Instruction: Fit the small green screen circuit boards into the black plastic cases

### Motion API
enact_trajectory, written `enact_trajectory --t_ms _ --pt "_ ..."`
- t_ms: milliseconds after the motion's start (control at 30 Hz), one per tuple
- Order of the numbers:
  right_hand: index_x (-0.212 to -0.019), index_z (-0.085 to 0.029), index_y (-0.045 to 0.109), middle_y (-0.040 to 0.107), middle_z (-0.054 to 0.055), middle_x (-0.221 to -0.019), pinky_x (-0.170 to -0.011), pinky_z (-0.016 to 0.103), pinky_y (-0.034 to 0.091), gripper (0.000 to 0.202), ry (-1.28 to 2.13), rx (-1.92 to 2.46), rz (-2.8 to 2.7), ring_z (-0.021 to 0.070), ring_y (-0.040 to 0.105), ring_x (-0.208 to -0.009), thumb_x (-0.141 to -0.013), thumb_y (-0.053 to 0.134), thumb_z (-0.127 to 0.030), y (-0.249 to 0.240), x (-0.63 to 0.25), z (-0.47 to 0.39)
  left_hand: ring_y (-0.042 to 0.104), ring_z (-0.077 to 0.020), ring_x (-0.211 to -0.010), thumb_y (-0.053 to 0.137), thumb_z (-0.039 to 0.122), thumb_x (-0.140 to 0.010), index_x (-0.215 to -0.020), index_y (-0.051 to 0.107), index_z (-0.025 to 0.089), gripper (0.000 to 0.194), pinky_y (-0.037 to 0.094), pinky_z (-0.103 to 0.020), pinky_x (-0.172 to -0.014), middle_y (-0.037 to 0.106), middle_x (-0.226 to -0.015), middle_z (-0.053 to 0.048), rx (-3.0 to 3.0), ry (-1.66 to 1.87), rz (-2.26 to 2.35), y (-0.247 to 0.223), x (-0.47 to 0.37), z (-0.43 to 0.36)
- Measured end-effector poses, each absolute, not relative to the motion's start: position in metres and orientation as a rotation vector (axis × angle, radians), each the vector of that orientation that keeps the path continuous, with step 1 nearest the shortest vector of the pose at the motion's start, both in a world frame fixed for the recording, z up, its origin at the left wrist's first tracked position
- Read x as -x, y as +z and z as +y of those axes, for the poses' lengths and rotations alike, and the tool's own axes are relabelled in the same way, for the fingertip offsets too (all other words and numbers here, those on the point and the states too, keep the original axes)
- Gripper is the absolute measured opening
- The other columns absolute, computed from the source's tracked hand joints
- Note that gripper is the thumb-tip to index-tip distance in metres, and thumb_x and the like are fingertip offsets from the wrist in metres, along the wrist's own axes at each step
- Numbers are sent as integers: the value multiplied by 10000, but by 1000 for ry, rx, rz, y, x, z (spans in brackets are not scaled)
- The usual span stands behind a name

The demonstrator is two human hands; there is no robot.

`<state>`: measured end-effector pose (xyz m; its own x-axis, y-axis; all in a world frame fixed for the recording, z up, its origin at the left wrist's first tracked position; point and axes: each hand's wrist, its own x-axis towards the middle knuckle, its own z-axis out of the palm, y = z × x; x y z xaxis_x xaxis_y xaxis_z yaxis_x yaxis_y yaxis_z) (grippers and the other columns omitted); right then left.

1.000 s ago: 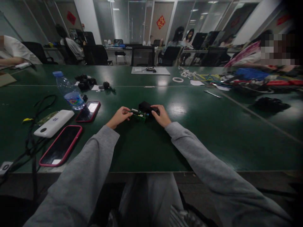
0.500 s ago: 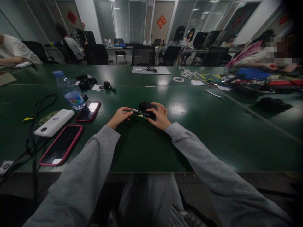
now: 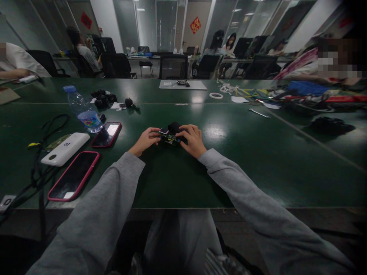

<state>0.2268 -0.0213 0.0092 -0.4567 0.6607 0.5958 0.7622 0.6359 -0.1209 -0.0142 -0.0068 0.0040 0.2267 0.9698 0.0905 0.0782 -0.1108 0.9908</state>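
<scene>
A small green circuit board [image 3: 171, 139] with light connectors on it is held between my two hands, low over the green table [image 3: 174, 179]. My left hand [image 3: 145, 141] grips its left edge, thumb and fingers closed. On the other side, the fingers of my right hand [image 3: 192, 140] are closed around its right end, where a small blue part shows. Right behind the board is a black object [image 3: 173, 127], partly covered by my right fingers; its kind is not clear.
Left of my hands lie two phones in pink-red cases [image 3: 73, 176] [image 3: 107, 135], a white power bank [image 3: 65, 149], black cables [image 3: 38, 168] and a water bottle [image 3: 86, 112]. A wrench [image 3: 258, 113], a tape roll [image 3: 216, 96] and tangled cables [image 3: 258, 93] lie to the right. Other people sit around.
The circuit board has been tilted between my hands, so more of its upper face and a pale flat part at its left show. Both hands have shifted only slightly.
</scene>
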Motion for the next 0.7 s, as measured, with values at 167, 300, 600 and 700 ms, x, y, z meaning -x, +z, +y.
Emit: enact_trajectory --t_ms 167,300,600,700 --pt "-1003 -257 586 454 40 -1243 -885 410 337 279 -230 1049 -2333 270 342 -1185 -759 624 -127 11 -223 -24 583 -87 -663 570 9 -700 -1044 493 121 370 475 -227 -579 630 -1030 -97 -1469 1067 1127 6 14 -8" --pt "-1027 -257 578 421 58 -1264 -890 426 335 295 -181 1016 -2363 289 326 -1195 -747 653 -203 13 -222 -29 570 -75 -662 514 -17 -696 -1034 514 125 367 447 -199 -563 623 -1046 -92 -1471 1070 1239 7 15 -8" --pt "-1143 -236 529 458 77 -1165 -895 441 384 408 20 1061 -2117 274 410 -1106 -744 520 -147 10 -236 -16 557 -63 -621 464 -7 -712 -1040 530 137 364 423 -197 -558 622 -1041 -76 -1495 1053 1308 7 16 -6" --pt "-1174 -213 520 485 98 -1124 -903 466 395 392 28 1127 -2083 290 421 -1085 -787 557 -267 -2 -242 -4 555 -64 -619 450 -25 -697 -1024 530 135 373 418 -197 -551 619 -1022 -74 -1477 1057 1301 6 15 -5"
